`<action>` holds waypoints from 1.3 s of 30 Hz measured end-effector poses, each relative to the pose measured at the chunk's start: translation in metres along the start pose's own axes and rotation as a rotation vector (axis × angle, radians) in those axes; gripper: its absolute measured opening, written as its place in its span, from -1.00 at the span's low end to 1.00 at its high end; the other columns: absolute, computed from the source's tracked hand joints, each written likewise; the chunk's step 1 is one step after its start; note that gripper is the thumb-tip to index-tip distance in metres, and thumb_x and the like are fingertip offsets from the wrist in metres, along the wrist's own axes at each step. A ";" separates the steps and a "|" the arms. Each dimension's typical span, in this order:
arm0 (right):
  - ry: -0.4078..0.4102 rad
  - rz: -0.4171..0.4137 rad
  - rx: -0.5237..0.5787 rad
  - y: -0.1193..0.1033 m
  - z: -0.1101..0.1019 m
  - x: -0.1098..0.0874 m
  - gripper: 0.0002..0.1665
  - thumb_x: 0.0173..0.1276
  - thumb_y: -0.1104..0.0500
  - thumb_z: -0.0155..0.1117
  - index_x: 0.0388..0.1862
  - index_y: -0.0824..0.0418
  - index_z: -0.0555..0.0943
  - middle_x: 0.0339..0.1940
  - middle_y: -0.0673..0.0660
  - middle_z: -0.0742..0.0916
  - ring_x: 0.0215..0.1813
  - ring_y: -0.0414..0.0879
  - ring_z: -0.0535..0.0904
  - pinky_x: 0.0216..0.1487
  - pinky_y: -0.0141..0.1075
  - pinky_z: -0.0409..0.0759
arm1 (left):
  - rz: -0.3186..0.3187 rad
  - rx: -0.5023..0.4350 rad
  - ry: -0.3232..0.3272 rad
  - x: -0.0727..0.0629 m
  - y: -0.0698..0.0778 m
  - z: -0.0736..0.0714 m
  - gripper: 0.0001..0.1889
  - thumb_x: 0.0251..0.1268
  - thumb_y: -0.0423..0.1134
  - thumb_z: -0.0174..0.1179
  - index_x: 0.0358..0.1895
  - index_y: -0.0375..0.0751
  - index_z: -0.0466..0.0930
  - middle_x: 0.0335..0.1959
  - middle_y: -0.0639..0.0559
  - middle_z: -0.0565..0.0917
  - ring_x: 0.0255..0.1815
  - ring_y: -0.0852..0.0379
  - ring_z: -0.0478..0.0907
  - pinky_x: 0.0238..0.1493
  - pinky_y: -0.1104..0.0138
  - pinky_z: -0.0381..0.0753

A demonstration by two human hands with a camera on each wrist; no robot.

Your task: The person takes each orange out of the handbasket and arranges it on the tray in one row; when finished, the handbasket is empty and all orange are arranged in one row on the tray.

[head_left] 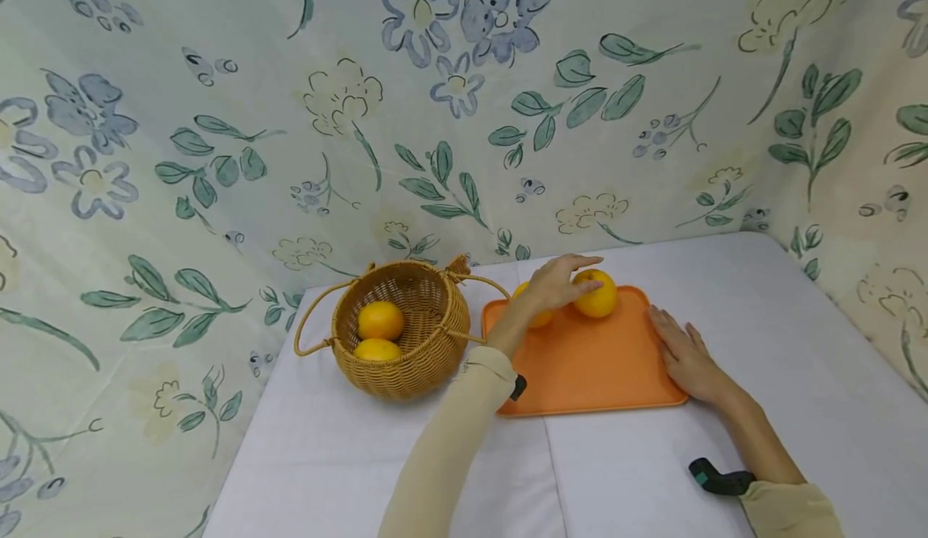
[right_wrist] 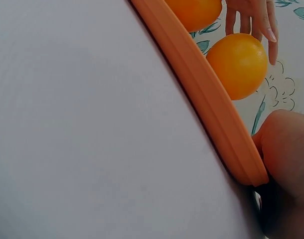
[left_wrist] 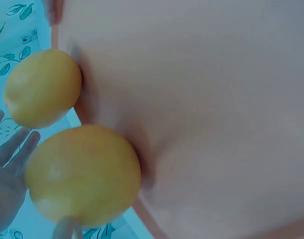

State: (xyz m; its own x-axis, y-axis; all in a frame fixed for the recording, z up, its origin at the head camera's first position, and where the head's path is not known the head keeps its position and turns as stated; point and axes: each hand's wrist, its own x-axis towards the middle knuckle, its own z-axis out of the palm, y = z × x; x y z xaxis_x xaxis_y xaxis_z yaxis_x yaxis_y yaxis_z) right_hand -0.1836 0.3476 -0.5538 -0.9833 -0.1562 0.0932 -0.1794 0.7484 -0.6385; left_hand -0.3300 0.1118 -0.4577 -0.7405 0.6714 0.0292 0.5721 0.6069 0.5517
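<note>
Near the far edge of an orange tray (head_left: 594, 369) sit two oranges: the right orange (head_left: 598, 300) and the left orange (head_left: 540, 318), partly hidden by my left hand (head_left: 554, 284). That hand reaches over them with fingers extended toward the right one. In the left wrist view its thumb overlaps the nearer orange (left_wrist: 84, 174), and the other fingers lie apart on the far side. The farther orange (left_wrist: 45, 88) stands beside it. My right hand (head_left: 685, 357) rests along the tray's right rim, fingers straight; the right wrist view shows part of it at the rim (right_wrist: 212, 104).
A round wicker basket (head_left: 402, 377) with side handles stands left of the tray, holding two oranges, one upper (head_left: 380, 320) and one lower (head_left: 377, 350). White cloth (head_left: 478, 473) covers the table. A floral curtain (head_left: 449, 143) hangs behind it.
</note>
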 end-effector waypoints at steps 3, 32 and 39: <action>-0.002 0.000 0.006 -0.001 0.000 0.000 -0.33 0.66 0.33 -0.23 0.65 0.49 -0.05 0.65 0.54 0.09 0.68 0.47 -0.12 0.63 0.32 -0.49 | 0.018 -0.004 0.007 -0.006 -0.004 -0.008 -0.43 0.52 0.16 0.16 0.52 0.21 0.41 0.55 0.13 0.43 0.54 0.08 0.40 0.52 0.09 0.44; 0.033 -0.041 0.006 0.001 0.007 -0.001 -0.33 0.66 0.33 -0.23 0.64 0.50 -0.05 0.63 0.57 0.10 0.67 0.49 -0.11 0.63 0.32 -0.50 | -0.119 -0.167 0.191 -0.191 -0.114 -0.177 -0.59 0.56 -0.15 0.20 0.34 -0.22 0.57 0.28 -0.21 0.58 0.30 -0.19 0.58 0.34 -0.02 0.61; 0.051 -0.066 -0.010 0.003 0.007 -0.001 -0.33 0.66 0.35 -0.22 0.64 0.51 -0.04 0.62 0.57 0.13 0.67 0.48 -0.10 0.63 0.33 -0.48 | -0.184 -0.110 0.082 -0.216 -0.153 -0.181 -0.53 0.50 -0.19 0.26 0.38 -0.25 0.54 0.41 -0.25 0.56 0.47 -0.30 0.43 0.50 -0.14 0.42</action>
State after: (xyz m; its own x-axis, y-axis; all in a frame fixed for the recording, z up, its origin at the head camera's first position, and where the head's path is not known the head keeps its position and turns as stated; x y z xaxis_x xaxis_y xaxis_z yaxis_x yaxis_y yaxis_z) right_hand -0.1830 0.3456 -0.5615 -0.9694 -0.1726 0.1744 -0.2443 0.7440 -0.6219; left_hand -0.3209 -0.2030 -0.3979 -0.8576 0.5141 -0.0151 0.3862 0.6631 0.6412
